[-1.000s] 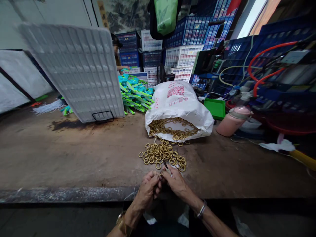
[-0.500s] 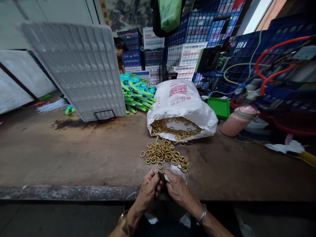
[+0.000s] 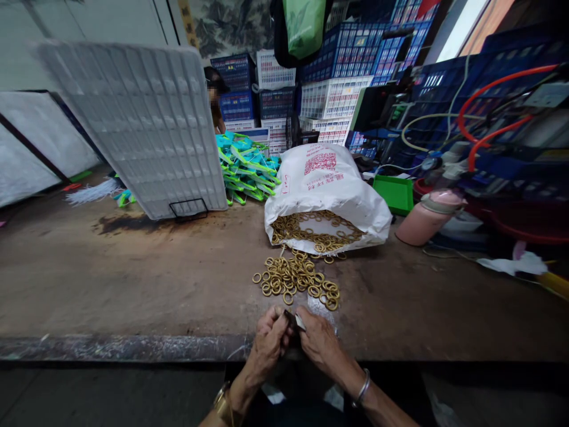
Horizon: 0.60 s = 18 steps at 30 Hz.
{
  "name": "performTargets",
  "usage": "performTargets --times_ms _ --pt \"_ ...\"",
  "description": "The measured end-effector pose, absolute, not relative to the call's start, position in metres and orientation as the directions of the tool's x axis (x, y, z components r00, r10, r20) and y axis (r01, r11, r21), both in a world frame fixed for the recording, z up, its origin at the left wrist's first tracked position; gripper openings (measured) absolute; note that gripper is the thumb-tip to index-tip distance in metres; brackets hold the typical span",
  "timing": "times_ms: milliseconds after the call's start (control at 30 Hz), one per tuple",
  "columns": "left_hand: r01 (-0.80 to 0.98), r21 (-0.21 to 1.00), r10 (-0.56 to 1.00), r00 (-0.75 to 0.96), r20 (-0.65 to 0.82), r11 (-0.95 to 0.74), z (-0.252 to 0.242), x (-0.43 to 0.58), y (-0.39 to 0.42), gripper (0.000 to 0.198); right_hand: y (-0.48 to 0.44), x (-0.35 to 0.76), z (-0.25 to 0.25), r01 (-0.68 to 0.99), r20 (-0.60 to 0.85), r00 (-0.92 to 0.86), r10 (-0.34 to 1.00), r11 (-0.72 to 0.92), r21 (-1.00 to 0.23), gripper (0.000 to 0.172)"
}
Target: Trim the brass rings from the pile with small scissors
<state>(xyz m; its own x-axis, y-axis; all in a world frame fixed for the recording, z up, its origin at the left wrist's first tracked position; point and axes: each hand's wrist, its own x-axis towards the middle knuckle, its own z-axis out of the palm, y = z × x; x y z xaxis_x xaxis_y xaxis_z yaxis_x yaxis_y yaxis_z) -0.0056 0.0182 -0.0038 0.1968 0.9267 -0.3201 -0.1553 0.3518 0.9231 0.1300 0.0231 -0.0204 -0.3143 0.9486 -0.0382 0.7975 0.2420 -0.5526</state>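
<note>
At the table's front edge my left hand (image 3: 267,339) is closed, thumb and fingers pinched on something small and dark that I cannot make out. My right hand (image 3: 323,341) grips a small blade-like tool (image 3: 300,322) with a pale, flat part showing; its exact kind is unclear. The two hands nearly meet, fingertips facing each other. Just beyond them lies a loose pile of brass-coloured rings (image 3: 291,276). Behind the pile a white woven sack (image 3: 329,190) with red print lies on its side, its mouth facing me and more rings inside.
A ribbed grey plastic panel (image 3: 133,124) leans upright at the left. Turquoise and lime-green pieces (image 3: 249,169) are heaped behind it, near a person (image 3: 216,98). To the right are a green tray (image 3: 393,194) and a pink bottle (image 3: 427,218). Stacked crates (image 3: 335,98) fill the back.
Both hands keep nearly the same place and grip, with only slight movement of the fingers and the pale tool. The rings and sack have not moved.
</note>
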Motion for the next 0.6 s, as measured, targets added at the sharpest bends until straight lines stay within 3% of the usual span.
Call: performTargets --times_ms 167,367,433,600 --pt "-0.198 0.906 0.916 0.229 -0.329 0.375 -0.001 -0.009 0.007 0.038 0.033 0.133 -0.024 0.832 -0.007 -0.318 0.948 0.276 -0.481 0.019" --pt "-0.397 0.819 0.903 0.293 -0.315 0.415 0.011 -0.011 0.005 0.036 0.052 0.121 -0.03 0.913 -0.035 -0.119 0.992 0.096 -0.397 0.019" --pt "-0.423 0.783 0.888 0.269 -0.372 0.456 0.007 -0.015 0.008 0.039 0.053 0.115 -0.021 0.928 -0.059 -0.071 0.996 0.044 -0.371 0.02" --pt "-0.466 0.652 0.774 0.125 -0.62 0.598 -0.023 -0.033 0.024 0.043 0.055 0.104 -0.003 0.949 -0.015 -0.101 0.995 0.092 -0.3 0.037"
